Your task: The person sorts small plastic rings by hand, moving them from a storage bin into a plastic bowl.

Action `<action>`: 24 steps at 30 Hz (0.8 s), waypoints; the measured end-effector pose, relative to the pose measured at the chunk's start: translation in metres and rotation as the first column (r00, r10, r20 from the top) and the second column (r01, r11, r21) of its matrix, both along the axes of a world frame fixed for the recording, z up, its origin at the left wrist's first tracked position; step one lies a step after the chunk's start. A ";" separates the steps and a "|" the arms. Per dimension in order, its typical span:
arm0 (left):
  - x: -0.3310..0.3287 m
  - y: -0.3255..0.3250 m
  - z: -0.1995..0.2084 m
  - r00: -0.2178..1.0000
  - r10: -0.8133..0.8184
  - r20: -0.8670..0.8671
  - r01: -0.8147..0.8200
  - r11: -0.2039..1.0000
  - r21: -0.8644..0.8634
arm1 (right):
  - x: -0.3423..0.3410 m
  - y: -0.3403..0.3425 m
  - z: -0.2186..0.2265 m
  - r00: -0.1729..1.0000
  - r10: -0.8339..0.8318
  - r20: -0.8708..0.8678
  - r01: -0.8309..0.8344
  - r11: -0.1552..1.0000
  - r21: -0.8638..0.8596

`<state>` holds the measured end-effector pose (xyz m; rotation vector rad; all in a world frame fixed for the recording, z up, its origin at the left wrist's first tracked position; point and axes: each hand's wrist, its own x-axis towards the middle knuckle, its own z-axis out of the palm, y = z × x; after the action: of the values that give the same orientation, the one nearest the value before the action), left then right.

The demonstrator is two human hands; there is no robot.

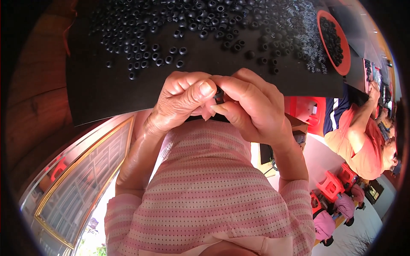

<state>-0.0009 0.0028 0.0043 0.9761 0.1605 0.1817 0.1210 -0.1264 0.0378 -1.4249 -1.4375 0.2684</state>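
- Pink striped top (pixel 205 183) lies nearest, below both hands.
- Right hand (pixel 256 104): thumb and forefinger pinched on a small black piece (pixel 219 94), near the edge of the table (pixel 102 87).
- Left hand (pixel 181 96) meets it; whether it clamps, I cannot tell.
- Best, I judge: pinch lightly, squarely, farther over the table, to catch slips.
- Black rings (pixel 188 17) show no legible writing or brand.

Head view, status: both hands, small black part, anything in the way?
Right hand: fingers pinching small black part, partly hiding it. Left hand: alongside, contact unclear. Loose black ring-shaped pieces beyond, on black table.
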 end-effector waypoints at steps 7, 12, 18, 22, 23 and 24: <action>0.002 -0.001 0.001 1.000 0.002 0.008 -0.002 1.000 0.004 | 0.003 -0.003 -0.011 0.996 -0.013 0.086 0.012 1.000 0.019; 0.003 -0.003 -0.004 0.999 0.025 0.038 -0.028 0.997 0.077 | 0.004 0.000 -0.009 0.990 -0.021 0.140 0.013 0.998 0.060; 0.003 -0.007 -0.007 0.987 0.152 0.052 -0.157 0.981 0.112 | 0.005 0.012 -0.017 0.975 -0.047 0.217 0.023 0.993 0.113; 0.003 -0.006 -0.008 0.989 0.132 0.066 -0.140 0.981 0.137 | 0.004 0.010 -0.018 0.974 -0.070 0.216 0.039 0.988 0.148; 0.003 -0.006 -0.005 0.990 0.127 0.053 -0.135 0.976 0.170 | 0.004 0.009 -0.017 0.973 -0.071 0.218 0.039 0.988 0.147; 0.003 -0.006 -0.002 0.993 0.116 0.022 -0.118 0.979 0.164 | 0.006 0.007 -0.016 0.967 -0.073 0.245 0.039 0.989 0.140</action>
<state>0.0020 -0.0034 0.0025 1.1312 0.1943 0.3130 0.1266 -0.1191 0.0221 -1.4234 -1.5836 -0.0460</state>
